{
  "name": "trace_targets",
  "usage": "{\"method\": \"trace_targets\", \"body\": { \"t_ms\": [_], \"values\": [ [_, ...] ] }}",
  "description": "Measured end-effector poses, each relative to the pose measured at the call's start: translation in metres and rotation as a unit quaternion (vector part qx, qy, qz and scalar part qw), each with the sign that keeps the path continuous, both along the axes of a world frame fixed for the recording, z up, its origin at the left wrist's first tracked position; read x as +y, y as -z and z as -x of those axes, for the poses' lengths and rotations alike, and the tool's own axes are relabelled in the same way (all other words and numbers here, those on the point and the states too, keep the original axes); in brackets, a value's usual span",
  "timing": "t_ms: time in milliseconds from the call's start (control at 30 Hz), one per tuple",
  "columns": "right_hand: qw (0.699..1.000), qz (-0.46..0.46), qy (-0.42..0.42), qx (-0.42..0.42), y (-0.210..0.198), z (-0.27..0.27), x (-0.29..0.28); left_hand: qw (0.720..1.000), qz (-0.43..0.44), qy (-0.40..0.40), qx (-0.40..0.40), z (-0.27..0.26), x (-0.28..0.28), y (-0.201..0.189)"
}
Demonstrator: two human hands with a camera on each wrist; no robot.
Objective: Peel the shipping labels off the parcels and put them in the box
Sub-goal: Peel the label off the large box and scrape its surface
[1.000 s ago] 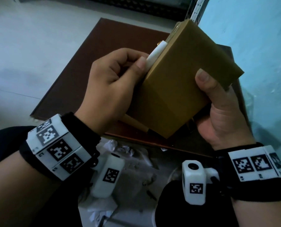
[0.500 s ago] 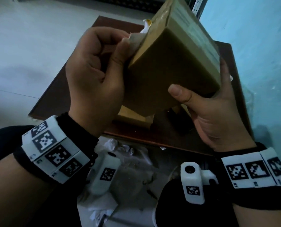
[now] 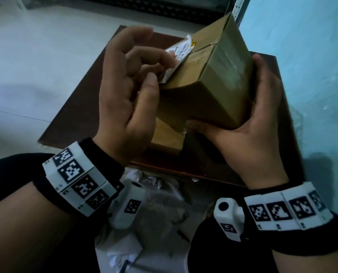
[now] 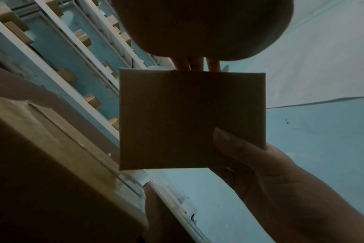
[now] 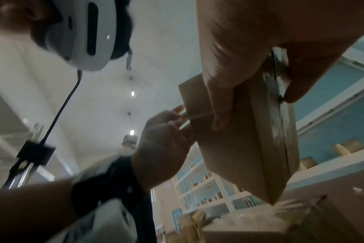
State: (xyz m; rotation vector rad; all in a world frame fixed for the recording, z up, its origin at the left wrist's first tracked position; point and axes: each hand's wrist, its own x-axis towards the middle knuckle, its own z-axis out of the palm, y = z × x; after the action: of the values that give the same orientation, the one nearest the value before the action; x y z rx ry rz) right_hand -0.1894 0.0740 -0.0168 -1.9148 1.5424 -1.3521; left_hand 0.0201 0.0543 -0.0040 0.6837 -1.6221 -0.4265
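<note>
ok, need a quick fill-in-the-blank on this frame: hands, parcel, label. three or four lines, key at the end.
1. The brown cardboard parcel is held up by the ___ hand.
2. The left hand pinches the white printed shipping label between thumb and ___.
3. The label is ___ peeled: one end still sticks to the parcel.
4. Below the parcel lies a dark ___ board.

Missing words: right; fingers; partly; brown

The right hand [image 3: 249,123] has the blue wall [image 3: 306,66] close on its outer side, leaving little room there, and the held parcel [image 3: 207,75] fills the gap toward the left hand [image 3: 124,91]. Under both hands lie a second parcel [image 3: 167,137] and the brown board [image 3: 81,107]. Left of the left hand, pale floor [image 3: 36,62] lies open.
</note>
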Motion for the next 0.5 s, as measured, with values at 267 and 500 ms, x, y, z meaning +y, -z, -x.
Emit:
{"method": "trace_targets", "body": {
  "t_ms": [267,500],
  "values": [
    [0.997,0.073,0.015,0.036,0.000,-0.007,0.004,0.993,-0.037,-0.106,-0.042,-0.015,-0.010,0.002],
    [0.996,0.084,0.024,0.028,0.003,-0.005,0.002,0.988,0.007,-0.094,-0.126,-0.021,-0.019,0.003]
  ]
}}
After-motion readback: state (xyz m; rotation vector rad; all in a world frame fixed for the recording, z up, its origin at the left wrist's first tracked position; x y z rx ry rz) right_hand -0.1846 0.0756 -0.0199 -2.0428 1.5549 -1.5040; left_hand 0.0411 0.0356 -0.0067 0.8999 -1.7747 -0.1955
